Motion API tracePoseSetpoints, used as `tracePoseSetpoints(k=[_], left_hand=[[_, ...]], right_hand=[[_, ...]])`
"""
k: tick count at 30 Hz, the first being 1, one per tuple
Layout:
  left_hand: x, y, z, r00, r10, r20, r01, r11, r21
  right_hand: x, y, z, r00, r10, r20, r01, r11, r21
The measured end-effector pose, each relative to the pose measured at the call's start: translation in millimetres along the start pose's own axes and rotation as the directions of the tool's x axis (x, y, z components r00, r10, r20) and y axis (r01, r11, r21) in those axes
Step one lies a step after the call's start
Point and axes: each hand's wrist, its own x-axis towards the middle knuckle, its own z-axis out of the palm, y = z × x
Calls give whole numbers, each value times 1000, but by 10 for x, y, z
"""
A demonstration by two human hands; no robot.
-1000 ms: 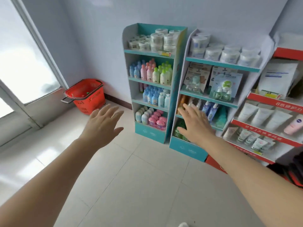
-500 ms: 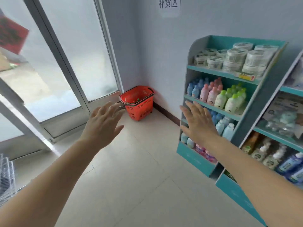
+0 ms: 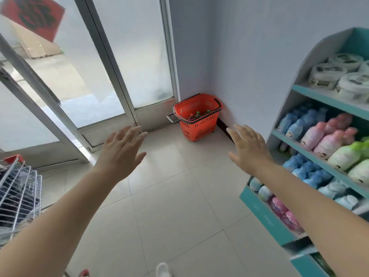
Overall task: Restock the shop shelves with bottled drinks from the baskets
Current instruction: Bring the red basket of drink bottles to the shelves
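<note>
A red plastic basket [image 3: 197,124] stands on the floor in the far corner, between the glass door and the wall. Small bottles with coloured caps [image 3: 196,115] show inside it. My left hand [image 3: 121,152] is stretched out in front of me, fingers straight and empty, well short of the basket and left of it. My right hand [image 3: 247,146] is also held out with straight fingers and holds nothing; it hovers right of the basket, beside the teal shelf unit [image 3: 265,214].
The teal shelf unit on the right carries blue, pink and green bottles [image 3: 327,142] and white tubs [image 3: 337,74]. A glass sliding door [image 3: 111,62] fills the left. A white wire rack [image 3: 18,198] stands at the lower left. Pale floor tiles [image 3: 169,196] stretch toward the basket.
The view has swung left. The red basket now sits near the centre and closer, the shelves have slid to the right edge. Both hands stay outstretched and empty.
</note>
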Motion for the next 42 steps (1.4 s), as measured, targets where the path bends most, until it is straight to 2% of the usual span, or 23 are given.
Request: tracePoseSetpoints(k=[7, 13, 18, 22, 31, 37, 42], left_hand=[[777, -627, 746, 1000, 27, 10, -27, 999, -30], [1863, -1445, 1306, 996, 90, 1, -90, 993, -73], [2750, -2115, 1563, 991, 132, -16, -133, 986, -97], [3260, -2502, 1844, 987, 158, 5, -156, 982, -110], [4310, -2901, 2604, 976, 188, 114, -174, 977, -124], [5443, -3114, 2978, 973, 191, 130, -182, 980, -82], [6364, -3201, 3272, 972, 200, 127, -187, 976, -109]], right_hand=[[1048, -112, 205, 1000, 12, 4, -12, 999, -53], [2221, -371, 234, 995, 96, -35, -100, 989, -112], [3210, -673, 196, 983, 165, -82, -169, 985, -45], [3796, -795, 280, 981, 186, -58, -188, 981, -37], [5129, -563, 692, 979, 203, -9, -203, 978, -55], [6348, -222, 897, 979, 204, 1, -204, 977, -60], [7237, -16, 933, 981, 193, 19, -192, 980, -61]])
